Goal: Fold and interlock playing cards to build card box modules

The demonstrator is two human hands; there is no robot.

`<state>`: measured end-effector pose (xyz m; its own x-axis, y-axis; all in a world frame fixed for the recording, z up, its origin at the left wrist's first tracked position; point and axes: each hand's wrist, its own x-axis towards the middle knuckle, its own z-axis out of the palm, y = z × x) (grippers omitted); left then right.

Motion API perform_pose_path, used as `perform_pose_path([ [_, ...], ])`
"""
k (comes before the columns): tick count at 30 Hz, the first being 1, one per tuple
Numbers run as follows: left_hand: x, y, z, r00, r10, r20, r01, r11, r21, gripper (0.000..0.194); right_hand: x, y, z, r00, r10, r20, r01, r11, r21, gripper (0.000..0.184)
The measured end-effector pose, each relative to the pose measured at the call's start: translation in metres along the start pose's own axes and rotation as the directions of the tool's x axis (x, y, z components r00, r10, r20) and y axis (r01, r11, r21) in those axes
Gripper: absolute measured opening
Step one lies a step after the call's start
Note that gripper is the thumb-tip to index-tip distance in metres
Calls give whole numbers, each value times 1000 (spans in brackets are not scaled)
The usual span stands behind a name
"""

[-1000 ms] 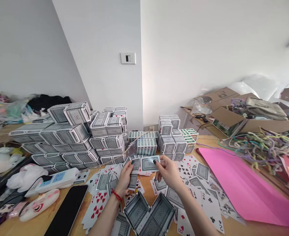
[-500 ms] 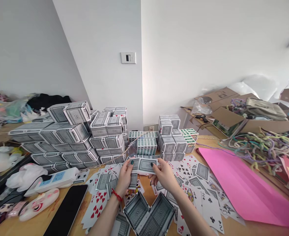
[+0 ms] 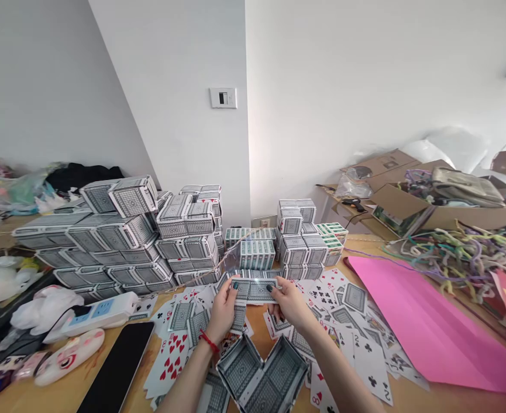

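My left hand point(image 3: 222, 314), with a red cord bracelet at the wrist, is closed on the left part of grey-backed playing cards point(image 3: 258, 291). At their right end, my right hand point(image 3: 295, 305) pinches them with the thumb on top. Two backs lie side by side in a flat strip, and another card hangs down beside my left fingers. Between my forearms sits an open heart-shaped box point(image 3: 274, 381) built from the same cards. Loose cards point(image 3: 171, 358) lie scattered on the table around both hands, some face up and some face down.
Stacked card-covered boxes point(image 3: 132, 241) rise at the left, with a smaller stack point(image 3: 298, 244) behind my right hand. Green-and-white packs point(image 3: 257, 255) stand between. A phone point(image 3: 117, 367) and power strip point(image 3: 100, 312) lie left; pink paper point(image 3: 425, 327) and tangled yarn point(image 3: 463, 252) right.
The right-hand card has come left against the card in my left hand. Their backs now form one level strip held by both hands. The heart-shaped box has stayed in place.
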<state>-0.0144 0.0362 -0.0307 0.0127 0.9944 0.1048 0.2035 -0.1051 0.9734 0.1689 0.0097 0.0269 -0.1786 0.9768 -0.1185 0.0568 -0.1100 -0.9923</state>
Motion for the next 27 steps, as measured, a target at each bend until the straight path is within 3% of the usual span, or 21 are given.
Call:
perform_pose_path([
  [9, -1, 5, 1, 999, 50, 0, -50, 998, 47, 43, 2, 8, 13, 999, -17, -45, 16, 1000, -16, 15],
  [17, -7, 15, 9, 1000, 19, 20, -18, 1000, -22, 44, -1, 8, 20, 1000, 4, 22, -4, 1000, -27, 16],
  [27, -9, 24, 7, 998, 28, 50, -26, 999, -45, 44, 8, 21, 12, 998, -13, 65, 14, 1000, -21, 19],
])
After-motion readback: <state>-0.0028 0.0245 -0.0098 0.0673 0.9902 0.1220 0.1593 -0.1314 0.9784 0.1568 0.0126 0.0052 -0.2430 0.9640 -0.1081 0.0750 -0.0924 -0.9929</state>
